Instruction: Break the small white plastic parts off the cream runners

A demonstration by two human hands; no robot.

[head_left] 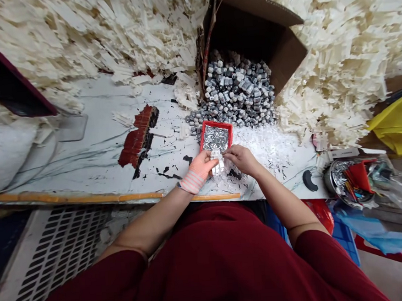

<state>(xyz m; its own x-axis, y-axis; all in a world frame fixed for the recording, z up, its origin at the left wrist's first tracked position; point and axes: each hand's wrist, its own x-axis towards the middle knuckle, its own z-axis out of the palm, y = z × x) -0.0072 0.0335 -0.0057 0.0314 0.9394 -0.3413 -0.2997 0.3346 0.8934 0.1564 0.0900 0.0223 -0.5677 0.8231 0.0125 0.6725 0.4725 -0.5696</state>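
My left hand [199,171], in a pink-and-white striped glove, is closed around a small white plastic part [217,162] near the front of the table. Bare and bent at the fingers, my right hand [242,159] pinches at the right side of that part; whatever its fingertips hold is too small to make out. Just beyond both hands lies a red tray [231,132] full of thin silvery metal pins [215,138]. Small clear and white pieces [267,146] are scattered to the right of my right hand.
A cardboard box [289,55] on its side spills grey-and-white cylindrical parts [238,93] behind the tray. Heaps of cream plastic strips [345,44] flank it. A torn red board [134,139] lies left. At right stands a metal bowl [332,182] with assorted items.
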